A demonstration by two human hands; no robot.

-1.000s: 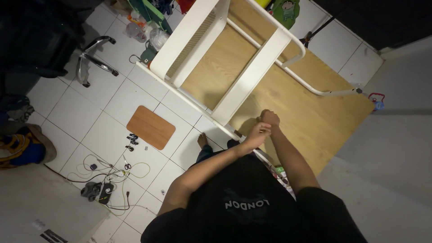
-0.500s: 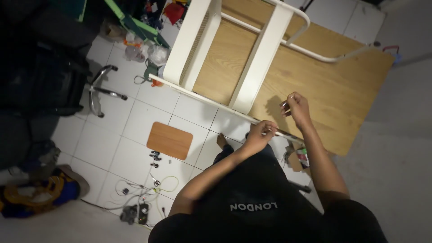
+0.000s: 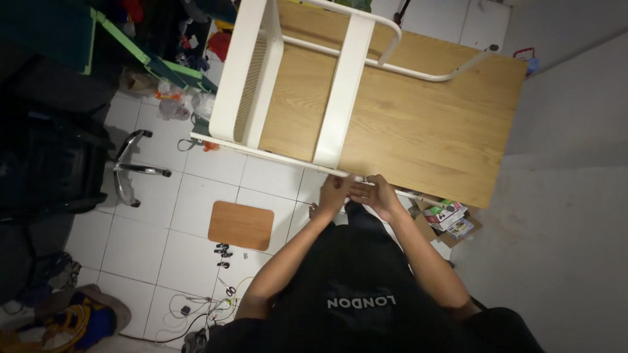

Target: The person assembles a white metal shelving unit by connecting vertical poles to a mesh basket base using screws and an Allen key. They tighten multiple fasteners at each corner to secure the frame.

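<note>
An upturned table lies on the white tiled floor (image 3: 196, 209), its wooden tabletop (image 3: 418, 131) facing up toward the camera with the white metal frame (image 3: 340, 98) on top of it. The near long edge of the tabletop runs from the frame's lower rail to the right corner, and both hands meet at that edge, where the flat white crossbar joins the thin rail. The left hand (image 3: 333, 194) curls its fingers around the rail end at the joint; the right hand (image 3: 376, 196) sits just beside it, fingertips pinched together at the same spot, though whether they hold a small part is too small to tell. The two hands touch or nearly touch.

Left of the hands the floor is open tile, with a small rounded wooden board (image 3: 241, 225) lying flat nearby and loose cables (image 3: 216, 304) beyond it. An office chair base (image 3: 131, 167) stands farther left. Right of the hands, small boxes (image 3: 448, 219) lie under the tabletop's corner, next to a grey wall (image 3: 569, 163).
</note>
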